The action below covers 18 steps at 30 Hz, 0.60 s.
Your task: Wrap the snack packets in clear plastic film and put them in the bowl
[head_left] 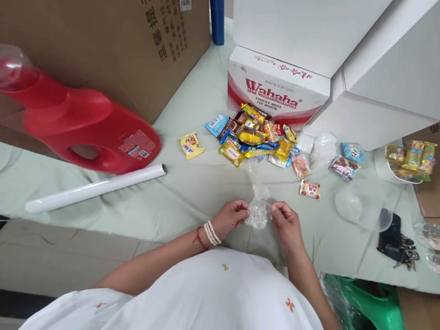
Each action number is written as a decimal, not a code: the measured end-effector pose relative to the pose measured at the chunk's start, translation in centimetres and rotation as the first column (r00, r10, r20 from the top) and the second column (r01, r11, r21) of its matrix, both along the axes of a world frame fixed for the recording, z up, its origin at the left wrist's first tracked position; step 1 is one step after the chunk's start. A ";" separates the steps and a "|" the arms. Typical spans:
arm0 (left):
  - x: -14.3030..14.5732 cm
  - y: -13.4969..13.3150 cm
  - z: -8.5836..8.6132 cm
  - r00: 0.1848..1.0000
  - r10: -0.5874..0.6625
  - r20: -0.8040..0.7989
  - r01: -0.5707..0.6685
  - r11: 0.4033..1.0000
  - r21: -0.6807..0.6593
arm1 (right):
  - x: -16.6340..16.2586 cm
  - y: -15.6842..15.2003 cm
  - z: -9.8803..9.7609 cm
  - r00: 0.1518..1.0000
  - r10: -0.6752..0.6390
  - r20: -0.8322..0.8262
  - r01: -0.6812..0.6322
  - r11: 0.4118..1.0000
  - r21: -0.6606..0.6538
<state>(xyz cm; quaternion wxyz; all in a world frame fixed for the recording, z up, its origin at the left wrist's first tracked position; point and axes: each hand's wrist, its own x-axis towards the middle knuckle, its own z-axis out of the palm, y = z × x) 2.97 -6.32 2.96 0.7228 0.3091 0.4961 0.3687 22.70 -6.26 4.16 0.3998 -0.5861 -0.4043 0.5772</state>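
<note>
A crumpled clear plastic bag (pixel 258 213) is stretched between my two hands, just above the pale green tablecloth. My left hand (pixel 232 218), with a beaded bracelet and a red string at the wrist, pinches the bag's left edge. On the other side, the fingers of my right hand (pixel 286 223) are closed on its right edge. Beyond the bag lies a heap of wrapped snacks (pixel 252 136). A small red and cream packet (pixel 310 189) lies to the right of my hands, and a yellow packet (pixel 192 145) sits apart on the left.
A Wahaha carton (pixel 277 90) stands behind the snacks. To the left are a red detergent jug (pixel 91 126) and a white roll (pixel 97 188). Rightward are a clear plastic tub (pixel 364 205), keys (pixel 408 254) and a white bowl (pixel 383 168) of snacks.
</note>
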 end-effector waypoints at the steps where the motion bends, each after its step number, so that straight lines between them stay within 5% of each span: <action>1: -0.5 0.0 -0.1 1.000 0.023 0.013 -0.023 0.999 -0.033 | 0.3 0.1 0.1 0.996 -0.053 -0.068 0.051 0.998 -0.041; 4: -2.1 -0.2 -0.4 1.000 0.014 0.018 -0.013 0.996 -0.092 | 1.2 0.2 0.2 0.970 -0.140 -0.199 0.111 0.982 -0.149; 8: -2.8 -0.7 -0.2 0.999 0.014 -0.049 -0.014 1.000 0.005 | 1.5 -0.7 -0.2 0.957 -0.153 -0.247 0.103 0.973 -0.205; 11: -1.7 -0.4 0.0 0.991 0.096 -0.090 -0.090 0.994 0.067 | 1.1 -1.4 -0.2 0.960 -0.133 -0.245 0.092 0.981 -0.173; 15: 0.9 1.4 -0.7 0.970 0.023 -0.241 0.017 0.987 0.161 | 1.0 -1.7 0.2 0.963 -0.110 -0.248 0.071 0.985 -0.159; 18: 2.2 2.8 -1.5 0.977 -0.020 -0.211 0.056 0.985 0.166 | 2.1 -2.1 0.1 0.966 -0.107 -0.236 0.072 0.986 -0.151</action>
